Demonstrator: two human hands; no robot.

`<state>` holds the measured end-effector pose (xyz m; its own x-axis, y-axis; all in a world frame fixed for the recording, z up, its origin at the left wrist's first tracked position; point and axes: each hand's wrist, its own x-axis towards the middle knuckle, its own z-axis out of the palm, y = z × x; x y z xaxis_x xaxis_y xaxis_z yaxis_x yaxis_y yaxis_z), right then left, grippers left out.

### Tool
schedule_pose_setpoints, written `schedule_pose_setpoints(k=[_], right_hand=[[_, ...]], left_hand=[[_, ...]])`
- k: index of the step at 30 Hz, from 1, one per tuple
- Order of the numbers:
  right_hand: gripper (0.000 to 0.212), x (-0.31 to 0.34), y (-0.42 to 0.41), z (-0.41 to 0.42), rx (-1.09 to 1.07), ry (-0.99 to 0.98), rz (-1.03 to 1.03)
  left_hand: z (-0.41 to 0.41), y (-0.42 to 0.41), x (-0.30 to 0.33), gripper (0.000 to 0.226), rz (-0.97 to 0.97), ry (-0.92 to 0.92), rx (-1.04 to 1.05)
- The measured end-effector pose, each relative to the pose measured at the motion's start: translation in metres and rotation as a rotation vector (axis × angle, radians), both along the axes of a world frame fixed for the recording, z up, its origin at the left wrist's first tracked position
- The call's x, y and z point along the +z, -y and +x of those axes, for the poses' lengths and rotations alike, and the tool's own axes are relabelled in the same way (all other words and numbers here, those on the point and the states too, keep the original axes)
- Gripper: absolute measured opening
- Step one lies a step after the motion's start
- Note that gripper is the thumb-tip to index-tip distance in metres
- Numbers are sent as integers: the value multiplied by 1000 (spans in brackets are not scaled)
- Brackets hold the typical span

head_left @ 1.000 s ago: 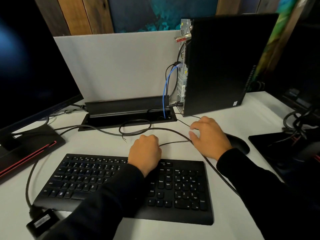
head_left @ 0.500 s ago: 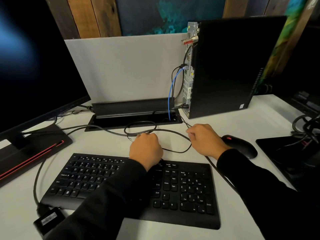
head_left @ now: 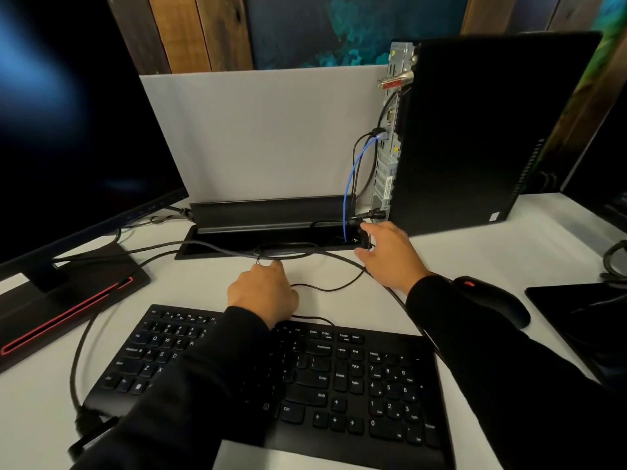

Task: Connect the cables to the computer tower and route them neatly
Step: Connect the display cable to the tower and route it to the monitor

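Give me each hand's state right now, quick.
Left hand: curled around a black cable on the desk.
Right hand: pinching a black plug beside the tower.

- One view only, from a camera worn on the person's head, so no second view overlaps it.
- It faces forward and tilts down over the white counter [head_left: 339,300], toward the grey divider panel [head_left: 264,137] at the back.
- It sits close: both dark sleeves enter from the bottom edge, and the keyboard [head_left: 339,385] fills the lower middle (its near corners run off-frame).
- The wide lens bends the edges; the monitor [head_left: 68,130] leans in at left, the computer tower [head_left: 475,130] at right.
- The upper frame reaches the wooden wall boards [head_left: 196,32].
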<state>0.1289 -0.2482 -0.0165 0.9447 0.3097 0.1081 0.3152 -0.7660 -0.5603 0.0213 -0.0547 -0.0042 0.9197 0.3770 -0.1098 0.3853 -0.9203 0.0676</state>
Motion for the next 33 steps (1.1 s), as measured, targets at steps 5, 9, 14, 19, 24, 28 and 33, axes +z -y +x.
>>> schedule_pose_setpoints(k=[5,9,14,19,24,28,33], right_hand=[[25,0,-7,11,49,23,-75],[46,-2,-5,17,97,-108,27],[49,3,-7,19,15,-54,-53],[18,1,-5,25,17,62,-260],[18,-2,-6,28,47,-20,-181],[12,-6,-12,27,70,-22,-109],[15,0,-3,25,62,-36,-1]], left_hand=[[6,23,3,54,3,61,-240],[22,26,-2,46,-116,37,-509],[35,21,-4,32,53,91,-491],[30,-4,-10,26,100,148,-156],[25,-21,-12,45,129,94,-154],[25,-20,-9,53,76,39,-177],[26,-20,-4,56,-134,138,-439]])
